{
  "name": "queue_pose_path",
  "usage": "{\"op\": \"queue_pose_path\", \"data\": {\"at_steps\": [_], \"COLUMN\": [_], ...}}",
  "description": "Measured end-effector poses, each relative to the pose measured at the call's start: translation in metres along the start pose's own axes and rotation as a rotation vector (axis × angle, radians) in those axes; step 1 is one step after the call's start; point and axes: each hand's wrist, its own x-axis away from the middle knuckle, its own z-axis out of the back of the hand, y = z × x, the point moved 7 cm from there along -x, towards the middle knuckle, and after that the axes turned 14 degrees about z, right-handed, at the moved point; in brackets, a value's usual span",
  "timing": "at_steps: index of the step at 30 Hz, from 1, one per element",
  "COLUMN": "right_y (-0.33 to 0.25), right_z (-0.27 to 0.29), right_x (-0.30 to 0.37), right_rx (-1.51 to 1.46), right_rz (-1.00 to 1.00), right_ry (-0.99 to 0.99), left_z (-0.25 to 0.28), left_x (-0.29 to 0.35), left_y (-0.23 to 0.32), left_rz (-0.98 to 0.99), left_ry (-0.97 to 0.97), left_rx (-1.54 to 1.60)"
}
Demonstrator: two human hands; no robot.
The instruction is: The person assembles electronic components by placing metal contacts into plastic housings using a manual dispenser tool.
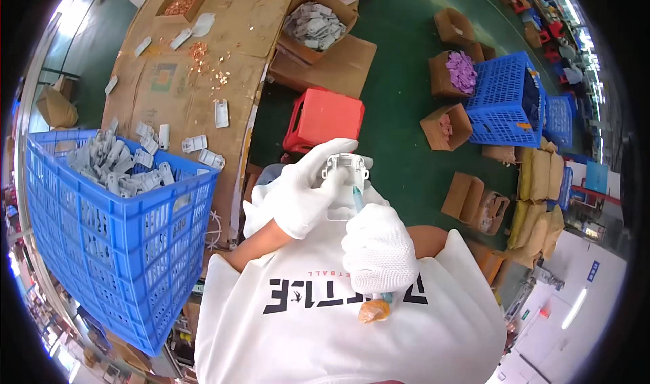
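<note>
My left hand (298, 198), in a white knit glove, is closed around a small white plastic housing (347, 160) held up in front of my chest. My right hand (380, 248), gloved the same way, wraps around a slim tool with a teal shaft (357, 198). The shaft's upper end meets the lower right side of the housing; the exact contact is too small to make out. Below my right fist pokes out the tool's butt, an orange-brown lump (374, 311). Most of the handle is hidden by the glove.
To the left stands a blue crate (128, 211) heaped with white housings (112, 164). The cardboard-covered table (230, 38) holds loose housings and scattered copper-coloured bits (198, 57). Ahead are a red stool (330, 120) and a box of white parts (315, 25). More boxes and blue crates (504, 103) stand right.
</note>
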Motion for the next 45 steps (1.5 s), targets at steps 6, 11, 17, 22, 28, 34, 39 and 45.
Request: {"op": "queue_pose_path", "data": {"at_steps": [6,11,17,22,28,34,39,45], "right_y": [-0.006,-0.012,-0.015,-0.010,-0.009,-0.011,-0.014,-0.015], "right_z": [-0.008,-0.010,-0.002,-0.009,-0.013,-0.009,-0.013,-0.016], "right_x": [0.003,0.005,-0.003,0.002,-0.005,-0.006,0.000,0.006], "right_rx": [-0.030,0.049,-0.040,-0.354,-0.266,-0.193,-0.179,-0.230], "right_rz": [-0.021,0.049,0.039,-0.029,0.042,0.092,0.096,0.087], "right_ry": [-0.161,0.007,-0.123,-0.022,-0.120,-0.014,-0.057,-0.172], "left_z": [-0.013,-0.015,-0.019,-0.012,-0.008,-0.009,-0.015,-0.013], "left_x": [0.020,0.024,0.028,0.030,0.034,0.037,0.037,0.032], "left_y": [0.002,-0.003,-0.001,0.003,0.003,0.001,-0.014,-0.048], "left_rz": [0.114,0.166,0.216,0.212,0.187,0.146,0.225,0.234], "left_ry": [-0.158,-0.310,-0.302,-0.208,-0.180,-0.196,-0.363,-0.344], "left_rx": [0.196,0.321,0.458,0.489,0.442,0.475,0.408,0.521]}}
